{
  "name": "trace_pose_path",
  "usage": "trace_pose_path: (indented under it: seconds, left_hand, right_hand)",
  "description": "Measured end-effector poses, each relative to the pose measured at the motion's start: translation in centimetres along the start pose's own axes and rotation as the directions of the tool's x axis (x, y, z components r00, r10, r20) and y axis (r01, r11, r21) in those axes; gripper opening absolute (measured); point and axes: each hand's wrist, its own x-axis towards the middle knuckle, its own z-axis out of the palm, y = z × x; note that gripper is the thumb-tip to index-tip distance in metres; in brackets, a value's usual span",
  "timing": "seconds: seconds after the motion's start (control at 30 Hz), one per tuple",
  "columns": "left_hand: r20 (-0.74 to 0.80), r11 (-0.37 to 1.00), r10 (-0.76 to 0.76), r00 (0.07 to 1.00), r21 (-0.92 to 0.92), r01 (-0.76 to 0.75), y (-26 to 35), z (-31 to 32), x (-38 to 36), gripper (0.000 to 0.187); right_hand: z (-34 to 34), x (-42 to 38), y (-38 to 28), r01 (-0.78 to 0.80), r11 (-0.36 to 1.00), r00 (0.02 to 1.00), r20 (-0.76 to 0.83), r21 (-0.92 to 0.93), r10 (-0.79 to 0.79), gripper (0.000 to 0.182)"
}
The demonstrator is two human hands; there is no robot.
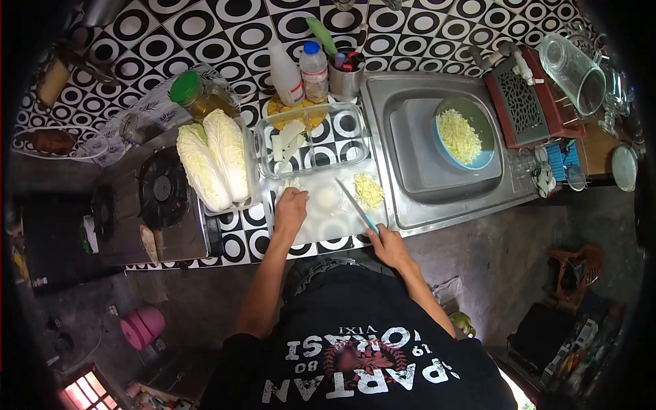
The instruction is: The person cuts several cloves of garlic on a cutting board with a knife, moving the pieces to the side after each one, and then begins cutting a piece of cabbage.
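Note:
My right hand [389, 247] is closed round the light-blue handle of a knife [359, 208], whose blade points up and left across a pale cutting board [316, 227]. Beside the blade, a heap of finely chopped cabbage [368, 191] lies on the board's right part. At the board's left side, my left hand [292, 207] has its fingers curled over pale cabbage pieces [290, 184], which poke out past the fingertips. Just beyond the board stands a clear rectangular container [321, 171] with larger pale cut pieces [288, 142] at its left end.
Napa cabbage [225, 157] fills a container on the left, near a gas stove [162, 184]. On the right, a blue bowl [484, 162] of chopped cabbage sits in the sink [437, 215]. Bottles [313, 72] and a utensil cup [345, 83] stand along the tiled wall.

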Motion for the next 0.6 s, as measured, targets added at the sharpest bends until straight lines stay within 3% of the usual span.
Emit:
trace_pose_path:
  seconds: [0.07, 0.27, 0.33, 0.37, 0.43, 0.6]
  left_hand:
    - [-0.029, 0.991, 0.048, 0.998, -0.120, -0.051, -0.2, -0.8, -0.9, 0.016]
    - [0.087, 0.976, -0.104, 0.991, -0.185, 0.118, 0.2, -1.3, -4.6, 0.021]
    - [-0.152, 0.995, -0.008, 0.988, -0.104, -0.008, -1.3, -0.3, -5.8, 0.023]
    - [-0.151, 0.994, -0.010, 0.988, -0.107, -0.007, -1.7, -0.3, -6.3, 0.023]
    - [-0.218, 0.977, -0.212, 0.953, -0.029, 0.210, -1.8, -0.9, -6.9, 0.030]
    - [-0.196, 0.960, -0.266, 0.944, 0.034, 0.278, -2.7, -0.9, -6.8, 0.049]
  right_hand:
    - [-0.3, 0.3, 0.1, 0.013, 0.995, 0.992, 0.127, -0.094, -0.001, 0.035]
    - [-1.2, 0.3, -0.2, -0.016, 0.996, 0.992, 0.124, -0.084, 0.027, 0.037]
    - [-1.4, -0.1, -0.5, -0.024, 0.994, 0.992, 0.122, -0.103, 0.037, 0.037]
    - [-1.5, -0.4, -0.6, -0.032, 0.993, 0.992, 0.118, -0.117, 0.046, 0.038]
    - [-0.9, -1.0, 0.1, -0.037, 0.993, 0.994, 0.095, -0.115, 0.048, 0.038]
    - [1.4, -2.6, 1.5, -0.123, 0.988, 0.991, 0.049, -0.092, 0.128, 0.039]
